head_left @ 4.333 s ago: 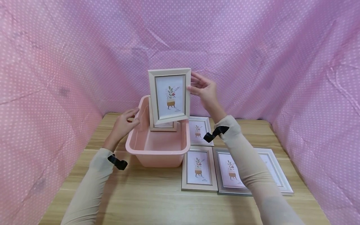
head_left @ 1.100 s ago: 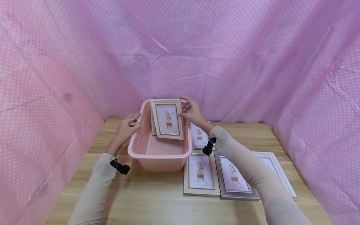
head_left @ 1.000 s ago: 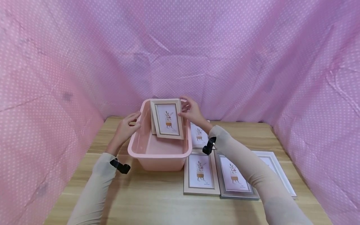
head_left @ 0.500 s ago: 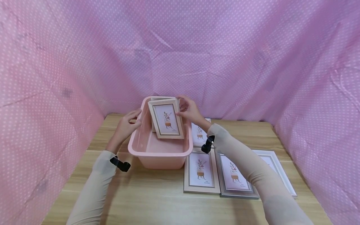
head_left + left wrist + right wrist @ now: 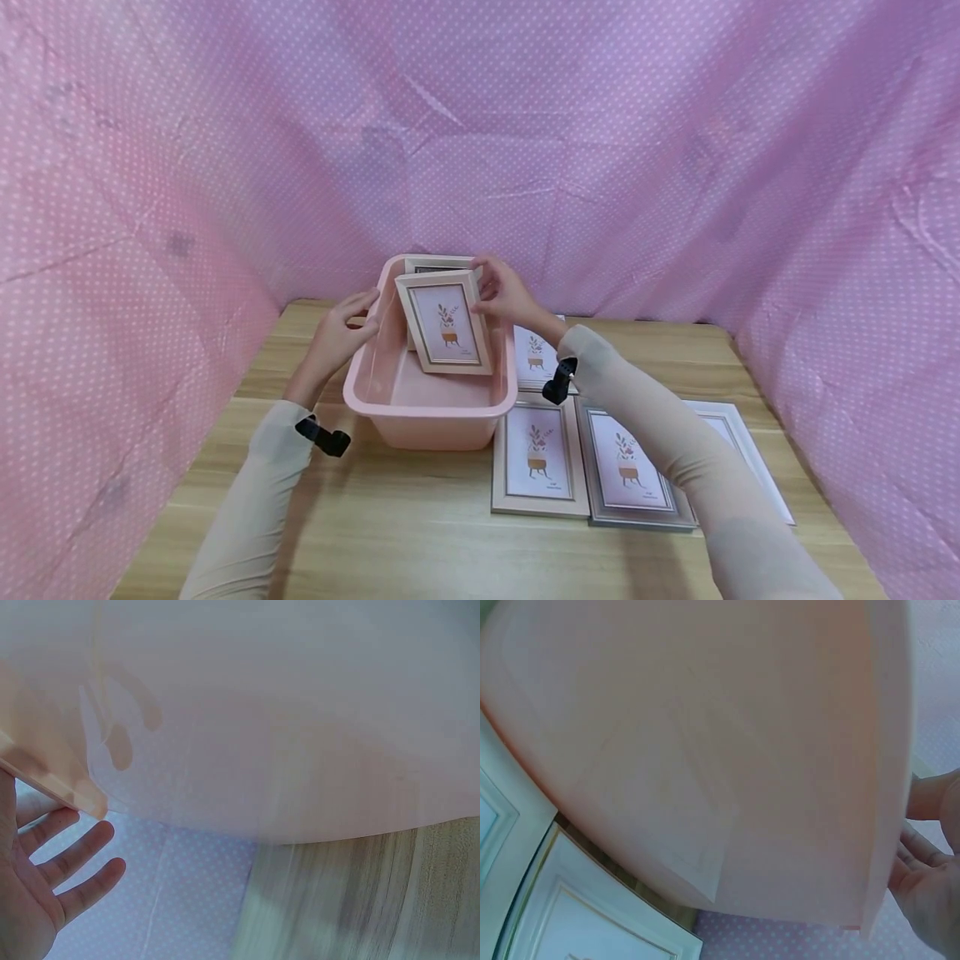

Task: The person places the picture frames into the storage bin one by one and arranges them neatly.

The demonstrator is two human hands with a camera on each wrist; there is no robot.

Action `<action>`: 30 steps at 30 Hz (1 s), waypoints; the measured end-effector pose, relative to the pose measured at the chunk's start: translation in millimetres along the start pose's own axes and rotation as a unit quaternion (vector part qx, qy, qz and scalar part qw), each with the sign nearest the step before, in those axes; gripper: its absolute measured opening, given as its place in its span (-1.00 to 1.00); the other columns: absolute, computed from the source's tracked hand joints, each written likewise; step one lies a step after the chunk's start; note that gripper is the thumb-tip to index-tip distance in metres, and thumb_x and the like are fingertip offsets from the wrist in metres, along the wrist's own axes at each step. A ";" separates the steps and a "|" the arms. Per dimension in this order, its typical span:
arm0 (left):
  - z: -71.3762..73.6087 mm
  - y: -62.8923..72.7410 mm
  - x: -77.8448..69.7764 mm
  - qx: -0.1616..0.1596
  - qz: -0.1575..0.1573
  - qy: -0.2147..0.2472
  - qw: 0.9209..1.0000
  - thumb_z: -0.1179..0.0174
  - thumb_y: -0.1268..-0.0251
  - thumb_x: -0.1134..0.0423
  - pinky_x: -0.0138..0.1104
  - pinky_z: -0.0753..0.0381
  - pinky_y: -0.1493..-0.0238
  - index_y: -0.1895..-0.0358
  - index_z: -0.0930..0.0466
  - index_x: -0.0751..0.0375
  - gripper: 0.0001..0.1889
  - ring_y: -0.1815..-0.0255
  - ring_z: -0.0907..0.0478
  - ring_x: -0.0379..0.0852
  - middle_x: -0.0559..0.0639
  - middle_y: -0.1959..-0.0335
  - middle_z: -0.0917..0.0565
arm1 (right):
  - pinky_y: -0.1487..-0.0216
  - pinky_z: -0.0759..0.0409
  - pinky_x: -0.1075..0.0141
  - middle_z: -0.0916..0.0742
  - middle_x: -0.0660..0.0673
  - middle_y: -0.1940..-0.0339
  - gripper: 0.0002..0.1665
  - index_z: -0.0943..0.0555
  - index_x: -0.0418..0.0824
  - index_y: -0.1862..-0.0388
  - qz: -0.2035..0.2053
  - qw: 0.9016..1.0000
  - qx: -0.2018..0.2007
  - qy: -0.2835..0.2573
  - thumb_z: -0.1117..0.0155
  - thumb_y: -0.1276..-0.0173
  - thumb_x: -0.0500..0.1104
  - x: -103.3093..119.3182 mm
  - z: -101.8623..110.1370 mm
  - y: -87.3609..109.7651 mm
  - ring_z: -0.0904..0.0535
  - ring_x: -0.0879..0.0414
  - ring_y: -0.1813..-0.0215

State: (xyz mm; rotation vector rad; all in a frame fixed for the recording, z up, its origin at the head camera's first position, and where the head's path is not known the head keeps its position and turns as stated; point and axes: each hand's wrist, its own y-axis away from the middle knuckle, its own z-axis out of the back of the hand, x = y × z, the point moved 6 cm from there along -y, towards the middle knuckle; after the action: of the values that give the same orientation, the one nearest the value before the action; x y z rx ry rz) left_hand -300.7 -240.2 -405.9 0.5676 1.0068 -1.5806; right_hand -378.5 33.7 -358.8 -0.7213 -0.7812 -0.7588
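Observation:
My right hand (image 5: pixel 506 293) pinches a cream picture frame (image 5: pixel 442 325) by its upper right edge. The frame stands tilted inside a pink plastic basin (image 5: pixel 427 412), its potted-plant print facing me. Behind it a second picture frame (image 5: pixel 438 264) leans at the basin's far end, mostly covered. On the other side, my left hand (image 5: pixel 337 337) rests at the basin's left rim, fingers loosely spread. In the left wrist view those fingers (image 5: pixel 91 889) sit beside the rim, and the thumb is hidden. The right wrist view shows mostly the basin's outer wall (image 5: pixel 705 750), which hides the held frame.
Right of the basin, several picture frames lie face up on the wooden table (image 5: pixel 420 533): a cream one (image 5: pixel 538 497), a grey one (image 5: pixel 637 512), a white one (image 5: pixel 765 467) partly under my right arm, and another (image 5: pixel 534 358) farther back. A pink dotted curtain (image 5: pixel 480 167) surrounds the table.
The held frame has come down from above the basin into it. Over the last second its top tipped toward me and left, uncovering the rear frame's top edge. My left hand stayed at the rim.

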 end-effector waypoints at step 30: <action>0.1 1.4 -3.4 0.006 0.002 -0.001 1.000 -0.15 -0.41 0.31 -0.60 -0.50 0.03 -0.47 -0.42 0.22 -0.45 -0.21 -0.52 0.13 0.19 -0.49 -0.43 | 0.08 -0.76 0.25 -0.70 -0.33 0.18 -0.40 -0.48 -0.39 -0.03 0.023 0.999 0.004 0.040 -0.54 -0.02 -0.54 -13.2 2.8 -6.5 -0.71 -0.17 0.16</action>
State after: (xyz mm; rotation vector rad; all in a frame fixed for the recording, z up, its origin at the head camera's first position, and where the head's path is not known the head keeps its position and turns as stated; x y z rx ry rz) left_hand -298.5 -238.4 -403.6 0.5764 0.9939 -1.5839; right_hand -391.1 36.7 -366.3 -0.6953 -0.6925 -0.7376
